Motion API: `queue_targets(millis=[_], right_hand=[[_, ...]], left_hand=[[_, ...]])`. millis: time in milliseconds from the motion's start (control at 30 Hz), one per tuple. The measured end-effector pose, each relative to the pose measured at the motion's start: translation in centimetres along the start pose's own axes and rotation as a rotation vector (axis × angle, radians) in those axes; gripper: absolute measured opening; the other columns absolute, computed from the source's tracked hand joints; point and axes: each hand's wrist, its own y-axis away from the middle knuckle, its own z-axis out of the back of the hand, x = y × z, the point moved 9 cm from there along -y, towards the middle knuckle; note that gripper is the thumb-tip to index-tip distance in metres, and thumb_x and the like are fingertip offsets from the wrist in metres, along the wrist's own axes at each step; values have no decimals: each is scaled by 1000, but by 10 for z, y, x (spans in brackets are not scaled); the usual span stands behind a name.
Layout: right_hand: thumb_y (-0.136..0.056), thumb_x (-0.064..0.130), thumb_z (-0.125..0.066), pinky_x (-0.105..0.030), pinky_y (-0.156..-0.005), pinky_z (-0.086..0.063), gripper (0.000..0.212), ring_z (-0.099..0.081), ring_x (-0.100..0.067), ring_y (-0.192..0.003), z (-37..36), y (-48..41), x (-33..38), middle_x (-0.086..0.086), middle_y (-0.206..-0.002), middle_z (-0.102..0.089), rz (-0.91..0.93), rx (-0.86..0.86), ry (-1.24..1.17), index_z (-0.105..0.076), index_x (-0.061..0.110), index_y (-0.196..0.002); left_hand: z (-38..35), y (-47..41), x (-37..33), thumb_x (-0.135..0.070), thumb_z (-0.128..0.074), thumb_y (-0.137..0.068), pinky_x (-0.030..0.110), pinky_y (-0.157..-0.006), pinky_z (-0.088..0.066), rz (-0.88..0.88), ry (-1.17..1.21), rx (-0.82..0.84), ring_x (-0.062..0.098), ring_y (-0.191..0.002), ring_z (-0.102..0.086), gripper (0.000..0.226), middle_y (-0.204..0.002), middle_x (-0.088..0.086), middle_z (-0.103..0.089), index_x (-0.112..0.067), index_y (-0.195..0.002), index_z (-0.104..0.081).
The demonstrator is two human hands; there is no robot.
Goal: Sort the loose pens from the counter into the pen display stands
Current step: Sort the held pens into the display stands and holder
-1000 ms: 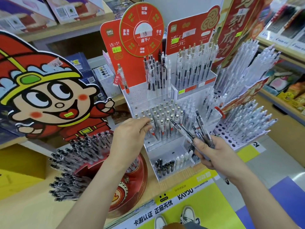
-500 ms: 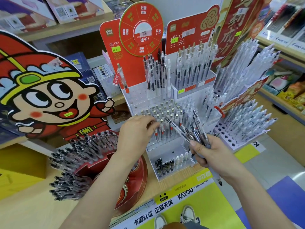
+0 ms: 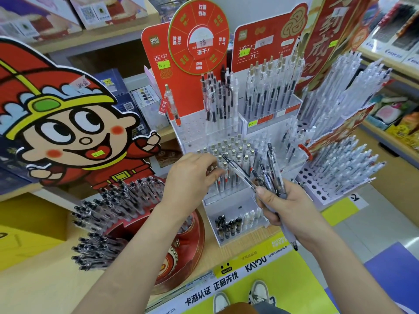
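Nearer the left hand (image 3: 192,177) now, the right hand (image 3: 292,209) grips a bundle of clear-barrelled loose pens (image 3: 273,175) over the front edge of the wooden counter (image 3: 45,291). Whether the left hand pinches anything, I cannot tell. Next, likely: seat one pen in the white tiered display stand (image 3: 226,201).

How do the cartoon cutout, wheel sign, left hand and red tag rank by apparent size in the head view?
1. cartoon cutout
2. wheel sign and left hand look about alike; the hand is nearer, so unranked
3. red tag
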Motion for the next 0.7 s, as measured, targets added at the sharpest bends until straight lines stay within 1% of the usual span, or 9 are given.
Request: queue_targets(millis=[133,233,300,400,433,500,567,633,700], right_hand=[[-80,31,-63,-24,-43,-27,31,-35,-14,-46,-2,-1,0,-9,-66,-52,-15,-14,-41,-52,3,-81],[-80,31,-63,-23,-43,-30,28,-37,-14,-44,-3,-1,-3,-5,-65,-57,-33,-10,-61,-53,5,-81],[-81,31,-63,-23,-43,-33,26,-40,-13,-45,-4,-1,-4,-5,-67,-59,-42,0,-62,-54,7,-81],[-84,30,-62,-22,-44,-35,24,-43,-14,-48,-7,0,-5,-6,-68,-61,-55,26,-67,-56,8,-80],[-84,31,-62,-22,-45,-36,24,-44,-14,-48,-8,1,-5,-6,-69,-61,-59,29,-78,-56,7,-81],[-83,32,-61,-22,-44,-36,27,-44,-14,-47,-10,1,-5,-5,-69,-62,-68,30,-110,-56,6,-83],[-82,33,-61,-22,-44,-35,29,-43,-13,-46,-12,2,-6,-5,-69,-62,-83,33,-154,-54,6,-85],[-82,33,-61,-21,-43,-35,27,-42,-13,-45,-16,3,-7,-6,-68,-61,-103,53,-199,-52,7,-84],[-85,31,-60,-21,-43,-35,24,-42,-12,-45,-21,4,-6,-7,-69,-60,-115,85,-217,-52,8,-81]], left_hand=[[-2,1,0,-39,-74,-81,31,-47,-43,20,11,-20,17,-56,-51,30,-60,-3,-53,-15,-70,-58],[-6,1,0,-37,-75,-79,36,-50,-49,60,75,-6,19,-57,-54,28,-63,-1,-56,-14,-79,-60],[-8,-1,3,-40,-73,-80,38,-52,-49,97,100,22,21,-58,-54,30,-66,-1,-56,-16,-82,-55],[-6,-5,-1,-45,-67,-83,35,-48,-45,59,-27,42,21,-58,-52,34,-64,-3,-53,-21,-75,-43],[-4,-6,-1,-47,-63,-85,33,-49,-44,68,-69,56,20,-61,-52,32,-66,-4,-55,-22,-75,-45],[1,-6,0,-46,-55,-91,32,-59,-47,99,-68,80,17,-71,-55,28,-74,-5,-61,-20,-82,-61],[12,-3,4,-38,-51,-96,36,-68,-51,198,160,34,18,-72,-59,30,-75,-3,-66,-17,-85,-69],[18,3,11,-35,-51,-97,36,-65,-53,427,609,-3,16,-69,-62,27,-73,-7,-68,-18,-89,-70],[5,10,0,-35,-53,-93,30,-64,-55,599,1025,93,13,-71,-63,26,-81,-10,-71,-19,-105,-68]])
